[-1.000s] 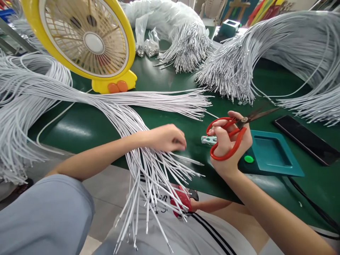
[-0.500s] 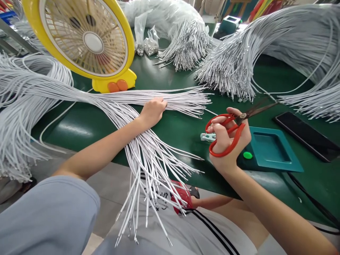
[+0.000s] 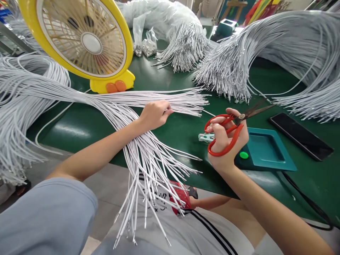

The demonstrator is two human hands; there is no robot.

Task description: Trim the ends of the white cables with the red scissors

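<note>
My left hand (image 3: 156,115) lies over the near edge of a bundle of white cables (image 3: 186,101). Its fingers are curled, with thumb and forefinger pinched at the cables; how many strands they grip is hidden. My left forearm crosses a second fan of white cables (image 3: 148,156), which hangs over the table edge towards my lap. My right hand (image 3: 228,141) holds scissors (image 3: 241,118) by their red handles, fingers through the loops. The dark blades are apart and point up to the right, away from the cables. Beside this hand lies a pale clip (image 3: 205,137).
A yellow fan (image 3: 111,79) stands behind the bundle. Large cable coils (image 3: 225,74) sit at the back and right. A teal tray-like device (image 3: 287,159) and a black phone (image 3: 300,136) lie right on the green table (image 3: 180,141). Small plastic bags (image 3: 149,46) are farther back.
My left hand has turned slightly and shifted a little to the right over the bundle; its thumb now shows. My right hand keeps the scissors nearly still. The whole view has moved slightly.
</note>
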